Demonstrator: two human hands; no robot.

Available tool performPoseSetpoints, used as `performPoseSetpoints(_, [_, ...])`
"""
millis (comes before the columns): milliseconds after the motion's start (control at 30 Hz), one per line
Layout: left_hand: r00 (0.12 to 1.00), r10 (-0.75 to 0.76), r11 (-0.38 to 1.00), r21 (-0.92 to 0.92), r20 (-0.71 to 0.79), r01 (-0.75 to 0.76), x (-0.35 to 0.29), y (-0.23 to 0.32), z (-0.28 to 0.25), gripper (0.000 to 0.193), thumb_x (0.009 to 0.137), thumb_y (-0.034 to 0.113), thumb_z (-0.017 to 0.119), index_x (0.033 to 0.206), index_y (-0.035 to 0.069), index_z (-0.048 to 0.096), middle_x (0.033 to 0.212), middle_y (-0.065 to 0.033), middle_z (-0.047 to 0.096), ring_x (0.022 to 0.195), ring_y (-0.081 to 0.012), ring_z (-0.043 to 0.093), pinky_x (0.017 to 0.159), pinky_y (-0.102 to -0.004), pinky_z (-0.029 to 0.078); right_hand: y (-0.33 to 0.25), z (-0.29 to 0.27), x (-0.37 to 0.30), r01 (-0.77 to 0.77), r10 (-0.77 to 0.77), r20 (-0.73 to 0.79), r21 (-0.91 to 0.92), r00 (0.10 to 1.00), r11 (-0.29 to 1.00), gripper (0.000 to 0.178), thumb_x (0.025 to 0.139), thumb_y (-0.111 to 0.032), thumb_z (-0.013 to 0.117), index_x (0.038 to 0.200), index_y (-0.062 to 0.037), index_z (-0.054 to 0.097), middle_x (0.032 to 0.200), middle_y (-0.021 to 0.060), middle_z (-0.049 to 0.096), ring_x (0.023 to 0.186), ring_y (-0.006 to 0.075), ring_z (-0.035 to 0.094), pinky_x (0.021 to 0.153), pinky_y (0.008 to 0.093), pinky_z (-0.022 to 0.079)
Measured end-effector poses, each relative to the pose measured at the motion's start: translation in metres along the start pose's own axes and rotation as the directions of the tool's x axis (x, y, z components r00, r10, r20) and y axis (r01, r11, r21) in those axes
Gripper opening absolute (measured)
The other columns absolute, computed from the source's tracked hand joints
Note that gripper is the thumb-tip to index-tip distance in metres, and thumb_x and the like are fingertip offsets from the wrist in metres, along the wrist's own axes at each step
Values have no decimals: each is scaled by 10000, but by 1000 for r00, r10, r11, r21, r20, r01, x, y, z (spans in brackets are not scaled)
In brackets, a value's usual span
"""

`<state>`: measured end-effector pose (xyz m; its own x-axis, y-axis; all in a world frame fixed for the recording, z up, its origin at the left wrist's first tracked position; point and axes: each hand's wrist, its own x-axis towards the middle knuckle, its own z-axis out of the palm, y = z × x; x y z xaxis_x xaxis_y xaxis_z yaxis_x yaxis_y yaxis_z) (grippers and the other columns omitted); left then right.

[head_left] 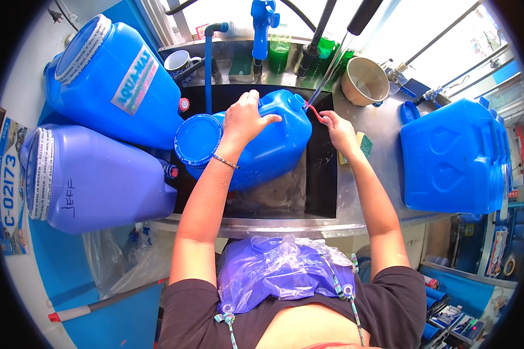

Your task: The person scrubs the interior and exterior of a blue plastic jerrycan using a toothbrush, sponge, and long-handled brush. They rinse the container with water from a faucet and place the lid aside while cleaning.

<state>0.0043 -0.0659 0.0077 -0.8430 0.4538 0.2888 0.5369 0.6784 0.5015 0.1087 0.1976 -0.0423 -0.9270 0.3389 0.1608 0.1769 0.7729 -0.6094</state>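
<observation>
A blue plastic water jug lies on its side over the dark sink, its large round lid toward the left and its small spout toward the upper right. My left hand grips the top of the jug near its handle, thumb stretched along the blue surface. At the spout, my right hand pinches a thin red strip that reaches the opening. The strip's far end is too small to make out. A long metal rod with a black handle slants down close to the spout.
Blue and purple jugs lie at the left; more blue jugs stand right. Behind the sink are a blue tap, green bottles, a mug and a beige pail. A sponge lies beside my right wrist.
</observation>
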Motion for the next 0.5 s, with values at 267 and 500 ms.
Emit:
performPoseSetpoints(267, [1000, -29, 1000, 7, -1, 29, -3, -2, -4, 706, 646, 592, 803, 1001, 31, 563, 959, -138, 639, 920, -343, 663, 764, -436, 543, -55, -89, 31, 122, -25, 237, -408, 971, 905, 240, 941, -295, 587, 971, -102, 727, 865, 147, 688, 859, 328, 659, 759, 437, 502])
performPoseSetpoints(500, [998, 60, 998, 15, 31, -61, 0, 7, 3, 678, 661, 556, 814, 1008, 30, 564, 975, -145, 646, 912, -354, 668, 772, -450, 545, -85, -100, 69, 681, -546, 406, -458, 732, 572, 82, 859, -222, 673, 863, -160, 727, 776, 43, 636, 828, 248, 636, 773, 405, 432])
